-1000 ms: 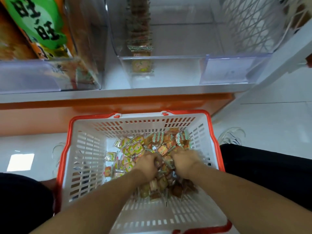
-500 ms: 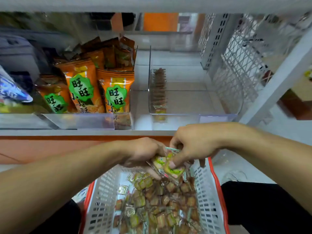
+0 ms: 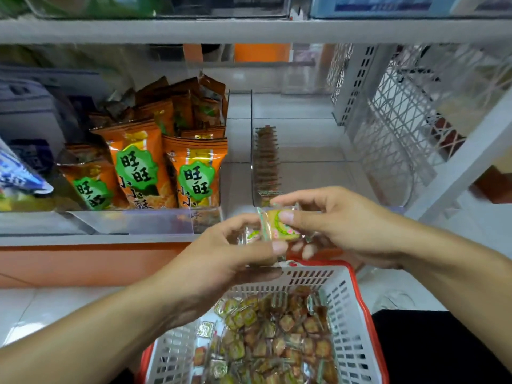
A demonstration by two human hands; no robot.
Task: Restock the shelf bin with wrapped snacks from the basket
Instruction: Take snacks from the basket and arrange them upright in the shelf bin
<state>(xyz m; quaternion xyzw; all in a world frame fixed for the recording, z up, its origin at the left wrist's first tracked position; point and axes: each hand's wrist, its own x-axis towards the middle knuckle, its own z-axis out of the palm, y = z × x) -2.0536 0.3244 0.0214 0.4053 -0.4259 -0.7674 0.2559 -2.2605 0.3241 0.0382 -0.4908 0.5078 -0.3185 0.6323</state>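
Both hands are up above the basket [image 3: 349, 322], in front of the shelf [image 3: 110, 239]. The left hand [image 3: 221, 261] and the right hand [image 3: 340, 225] pinch a few wrapped snacks [image 3: 279, 227] between thumbs and curled fingers [image 3: 288, 216]. Many more snacks lie in the basket. The clear bin [image 3: 304, 162] behind holds one row of snacks along its left wall. Orange bags [image 3: 194, 173] stand to its left.

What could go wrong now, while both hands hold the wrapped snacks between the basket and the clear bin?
1. The left hand and right hand pinch the small snacks loosely; one may slip from the grip, missing the basket.
2. The row of snacks standing in the clear bin may topple if bumped.
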